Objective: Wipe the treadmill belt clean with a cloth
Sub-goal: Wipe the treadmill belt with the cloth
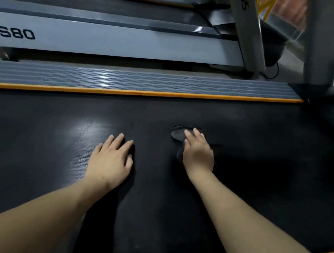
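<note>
Our left hand [112,159] lies flat and open on the black belt [27,136], holding nothing. To its right, our right hand [198,151] presses a dark cloth [177,133] onto the belt with straight fingers.

The single head-worn camera looks forward and steeply down, close over the treadmill belt [47,150]. Its wide view reaches the neighbouring treadmill [110,39] at upper left. No second view exists.
</note>
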`<state>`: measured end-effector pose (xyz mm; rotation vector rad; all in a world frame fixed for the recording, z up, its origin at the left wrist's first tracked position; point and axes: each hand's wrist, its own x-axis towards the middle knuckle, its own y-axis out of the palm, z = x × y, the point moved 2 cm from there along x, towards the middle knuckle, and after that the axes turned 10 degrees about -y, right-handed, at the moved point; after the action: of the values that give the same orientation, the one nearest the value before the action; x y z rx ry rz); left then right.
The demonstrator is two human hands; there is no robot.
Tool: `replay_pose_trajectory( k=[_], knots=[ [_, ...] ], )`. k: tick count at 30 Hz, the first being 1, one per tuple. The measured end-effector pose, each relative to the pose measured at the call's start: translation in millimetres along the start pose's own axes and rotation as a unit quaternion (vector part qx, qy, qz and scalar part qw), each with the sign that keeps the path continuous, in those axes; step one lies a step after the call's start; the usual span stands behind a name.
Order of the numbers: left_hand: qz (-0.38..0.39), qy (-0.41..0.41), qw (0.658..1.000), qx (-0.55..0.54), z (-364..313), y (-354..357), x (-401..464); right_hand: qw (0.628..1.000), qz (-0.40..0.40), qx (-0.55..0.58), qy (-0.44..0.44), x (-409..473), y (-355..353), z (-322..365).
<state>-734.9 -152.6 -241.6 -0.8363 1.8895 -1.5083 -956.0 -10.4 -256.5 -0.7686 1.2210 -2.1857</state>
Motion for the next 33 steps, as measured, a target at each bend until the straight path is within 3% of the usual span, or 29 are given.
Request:
replay_pose_trajectory(
  k=[4,9,16,20,26,30,33],
  knots=[
    [-0.027,-0.010,1.000,-0.006,5,0,65,0.999,-0.039,0.017,-0.006,51,9,-17],
    [-0.049,-0.018,0.999,0.000,15,3,124,0.999,-0.033,-0.010,0.023,118,10,-33],
    [-0.107,-0.024,0.994,-0.022,19,14,134,0.995,-0.063,-0.044,0.062,150,20,-29],
    [-0.114,-0.030,0.993,-0.026,20,15,134,0.995,-0.071,0.010,0.063,142,37,14],
    [-0.107,-0.015,0.993,-0.048,31,-1,127,0.987,-0.008,0.063,-0.145,111,81,132],
    [-0.062,0.005,0.998,-0.005,55,-2,115,0.980,0.016,0.047,-0.191,117,54,92],
    [-0.067,0.004,0.998,-0.005,65,8,103,0.995,-0.029,-0.012,-0.090,130,20,16]
  ],
)
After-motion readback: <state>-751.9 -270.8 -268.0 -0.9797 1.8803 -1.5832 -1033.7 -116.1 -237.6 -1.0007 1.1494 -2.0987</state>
